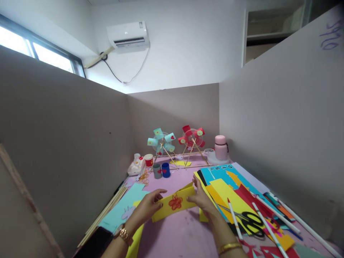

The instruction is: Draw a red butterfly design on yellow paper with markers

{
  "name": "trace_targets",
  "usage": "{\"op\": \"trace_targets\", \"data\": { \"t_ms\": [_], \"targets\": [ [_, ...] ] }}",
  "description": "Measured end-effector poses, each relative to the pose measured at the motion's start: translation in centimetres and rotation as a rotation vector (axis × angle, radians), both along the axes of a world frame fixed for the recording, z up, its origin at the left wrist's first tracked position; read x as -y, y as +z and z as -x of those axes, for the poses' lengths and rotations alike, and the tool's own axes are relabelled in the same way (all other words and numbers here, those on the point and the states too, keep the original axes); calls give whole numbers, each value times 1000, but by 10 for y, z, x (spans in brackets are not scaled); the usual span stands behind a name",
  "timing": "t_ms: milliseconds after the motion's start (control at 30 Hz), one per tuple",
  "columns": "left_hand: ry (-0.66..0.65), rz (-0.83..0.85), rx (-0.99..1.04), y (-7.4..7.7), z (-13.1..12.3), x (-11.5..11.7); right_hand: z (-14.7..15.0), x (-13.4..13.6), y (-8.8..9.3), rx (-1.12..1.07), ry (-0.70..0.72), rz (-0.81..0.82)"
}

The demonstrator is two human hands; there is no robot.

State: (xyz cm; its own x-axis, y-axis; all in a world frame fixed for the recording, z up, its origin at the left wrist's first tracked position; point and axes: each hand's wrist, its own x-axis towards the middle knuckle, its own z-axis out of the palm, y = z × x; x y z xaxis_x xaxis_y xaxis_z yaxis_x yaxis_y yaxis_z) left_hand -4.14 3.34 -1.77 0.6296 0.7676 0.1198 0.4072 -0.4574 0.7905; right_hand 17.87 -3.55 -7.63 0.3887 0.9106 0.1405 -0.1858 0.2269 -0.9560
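My left hand point(146, 208) and my right hand point(202, 199) both grip a folded yellow paper piece point(174, 203) with a red flower drawn on its front. The left fingers pinch its left end, the right fingers pinch its right end. It is held just above the pink table point(182, 233), near the front middle. A gold watch sits on my left wrist and a gold bangle on my right.
Coloured paper sheets point(231, 190), black-handled scissors point(251, 222) and white sticks point(264, 224) lie at the right. Light blue paper point(123, 208) and wooden sticks point(104, 215) lie left. Two paper-cup wheel models point(177, 143), small cups point(161, 170) and a pink bottle point(220, 147) stand at the back. Partition walls enclose the table.
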Motion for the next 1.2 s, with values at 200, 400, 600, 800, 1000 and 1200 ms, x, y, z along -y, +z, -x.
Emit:
{"op": "trace_targets", "data": {
  "t_ms": [200,400,600,800,1000,1200],
  "targets": [
    [227,119,324,-33,-2,15,8,-4,-9,59,11,62],
    [426,196,582,-64,-13,43,10,-6,-13,140,-36,44],
    [435,174,612,-67,-12,51,8,-2,-15,166,-84,52],
    [333,120,510,-66,-7,56,9,-3,-22,216,-108,60],
    [327,119,498,-70,-6,56,18,0,-21,258,-37,60],
    [398,265,572,-71,3,45,25,1,-14,197,5,92]
  ]
}}
